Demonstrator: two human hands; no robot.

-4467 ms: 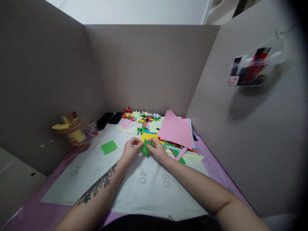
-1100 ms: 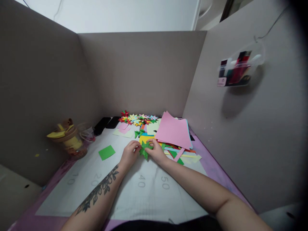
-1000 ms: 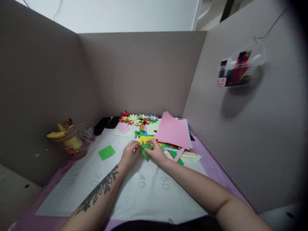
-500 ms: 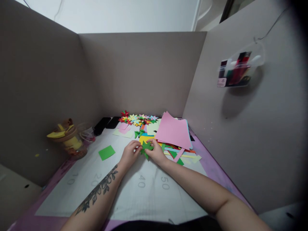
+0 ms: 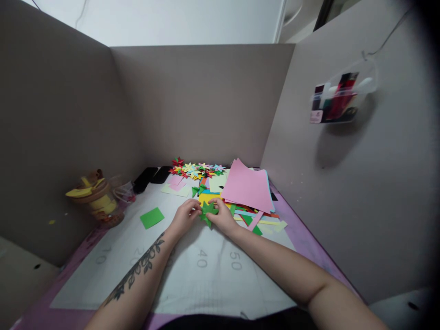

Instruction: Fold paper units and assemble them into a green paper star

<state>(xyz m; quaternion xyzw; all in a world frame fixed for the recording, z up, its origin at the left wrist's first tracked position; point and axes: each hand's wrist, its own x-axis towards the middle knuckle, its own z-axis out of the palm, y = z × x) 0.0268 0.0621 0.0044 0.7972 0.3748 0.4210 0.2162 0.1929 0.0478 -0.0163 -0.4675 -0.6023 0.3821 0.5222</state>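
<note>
A green folded-paper star [image 5: 208, 211] is held between my two hands over the middle of the sheet. My right hand [image 5: 224, 218] pinches it from the right, thumb on top of the paper. At its left edge, the fingers of my left hand [image 5: 186, 217] are drawn together on a point of the star; the exact contact is partly hidden. A flat green paper piece [image 5: 152, 217] lies to the left of my left hand. Just beyond the hands are small green folded pieces [image 5: 198, 189] and yellow paper [image 5: 205, 199].
Many-coloured paper stars [image 5: 195, 170] are heaped at the back. Pink sheets [image 5: 245, 187] lie over paper strips [image 5: 254, 222] on the right. A decorated pot [image 5: 99, 201], a clear plastic cup [image 5: 123, 188] and black phone-like objects [image 5: 146, 179] stand or lie left. A plastic holder [image 5: 343, 98] hangs on the right wall.
My left hand and forearm have shifted slightly left, with the fingers still at the star's edge. The right hand keeps its pinch on the star.
</note>
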